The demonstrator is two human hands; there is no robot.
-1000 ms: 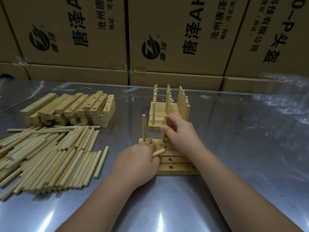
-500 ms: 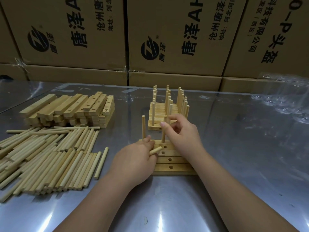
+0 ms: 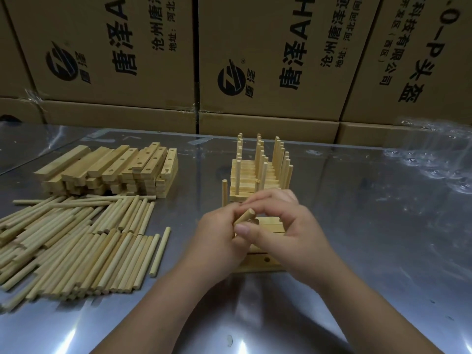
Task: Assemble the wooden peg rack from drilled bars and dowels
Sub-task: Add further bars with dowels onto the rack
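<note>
Dowel [image 3: 245, 216] base inside left hand [image 3: 217, 241]; drilled bars [image 3: 258, 263] mostly under right hand [image 3: 288, 236].

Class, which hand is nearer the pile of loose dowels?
Left. The left hand sits just right of the pile of loose dowels; the right hand is beyond it, farther right.

pale tan dowels [image 3: 76, 241], brown cartons [image 3: 107, 52] with black print, silver table [image 3: 370, 226]

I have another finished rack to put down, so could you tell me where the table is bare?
Bare table lies right of the finished rack and right hand, up to the clear plastic. Left is crowded: dowel pile and bar stack. Centre: left hand grips a dowel over the unfinished rack.
</note>
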